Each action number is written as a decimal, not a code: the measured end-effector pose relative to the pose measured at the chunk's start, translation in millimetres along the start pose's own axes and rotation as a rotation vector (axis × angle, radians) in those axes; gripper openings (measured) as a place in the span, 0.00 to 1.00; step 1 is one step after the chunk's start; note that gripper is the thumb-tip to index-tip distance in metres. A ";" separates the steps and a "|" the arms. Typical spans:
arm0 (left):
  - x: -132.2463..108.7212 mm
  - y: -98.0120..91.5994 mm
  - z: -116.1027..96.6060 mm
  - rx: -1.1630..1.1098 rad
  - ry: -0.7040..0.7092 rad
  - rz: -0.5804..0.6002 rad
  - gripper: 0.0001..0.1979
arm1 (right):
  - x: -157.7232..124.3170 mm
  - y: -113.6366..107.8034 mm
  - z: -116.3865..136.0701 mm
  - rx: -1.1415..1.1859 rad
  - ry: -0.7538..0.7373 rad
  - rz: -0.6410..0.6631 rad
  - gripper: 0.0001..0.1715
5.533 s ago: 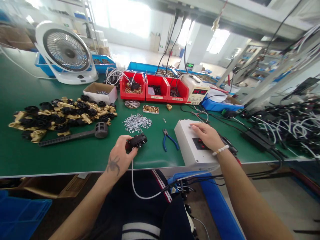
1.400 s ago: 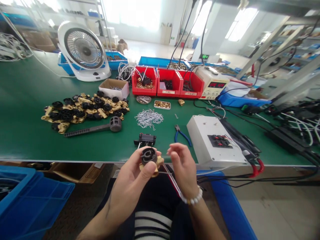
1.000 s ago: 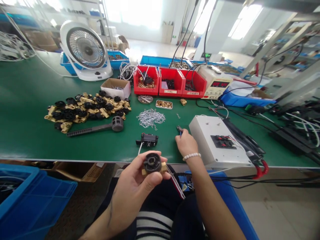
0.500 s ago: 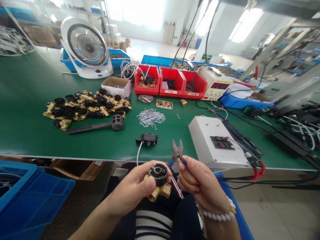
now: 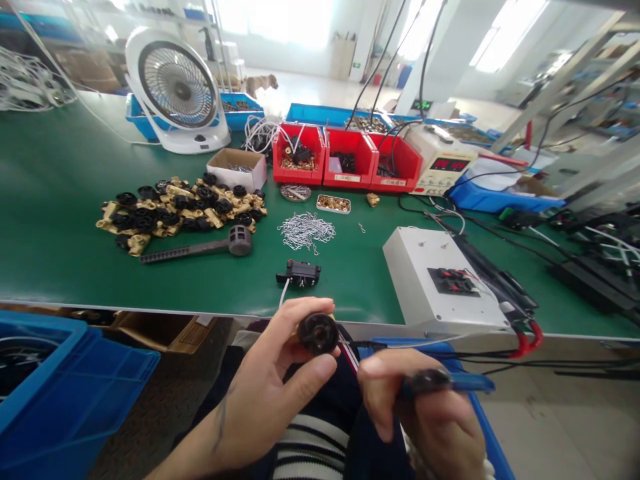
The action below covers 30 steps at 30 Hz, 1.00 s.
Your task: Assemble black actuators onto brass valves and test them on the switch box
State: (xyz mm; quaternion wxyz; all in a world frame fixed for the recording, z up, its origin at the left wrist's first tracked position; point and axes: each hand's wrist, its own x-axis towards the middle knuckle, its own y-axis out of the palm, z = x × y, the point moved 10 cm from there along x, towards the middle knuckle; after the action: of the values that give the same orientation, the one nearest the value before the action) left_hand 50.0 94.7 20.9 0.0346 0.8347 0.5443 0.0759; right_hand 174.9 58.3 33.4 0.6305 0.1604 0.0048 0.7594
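My left hand point(image 5: 273, 387) is closed around a brass valve fitting with a black round cap point(image 5: 318, 333), held over my lap below the table edge. My right hand point(image 5: 425, 417) grips blue-handled pliers point(image 5: 440, 381), handles pointing right, jaws aimed toward the fitting. A black connector on a white wire point(image 5: 300, 273) lies on the green table point(image 5: 60, 220) just beyond my hands. A white test box with red-and-black switches point(image 5: 440, 283) sits to the right.
A heap of brass-and-black fittings point(image 5: 175, 210), a grey wrench-like tool point(image 5: 200, 247) and a pile of wire clips point(image 5: 306, 230) lie mid-table. Red bins point(image 5: 345, 163), a fan point(image 5: 177, 87), a power supply point(image 5: 443, 163) stand behind. A blue crate point(image 5: 60, 393) is at lower left.
My right hand reached to the table, picked up the pliers and brought them down beside the fitting; the pliers now lie sideways in my grip. The left hand kept the fitting.
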 end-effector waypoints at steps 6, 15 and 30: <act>-2.4 -8.1 -10.6 0.078 0.143 -0.093 0.19 | 3.2 5.4 -12.4 -0.087 0.195 -0.075 0.21; -7.3 -15.5 -25.1 0.320 0.340 -0.204 0.21 | -2.8 32.3 -44.6 0.183 0.534 0.051 0.27; -9.1 -20.8 -45.1 0.497 0.414 -0.220 0.19 | -7.6 36.9 -39.4 -0.041 0.527 -0.094 0.34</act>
State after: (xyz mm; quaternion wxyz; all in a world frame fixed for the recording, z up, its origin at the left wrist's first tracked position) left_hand 20.2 93.7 61.6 -0.2733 0.7209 0.6282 0.1044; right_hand 130.9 51.2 2.0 0.6451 -0.0561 0.1608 0.7449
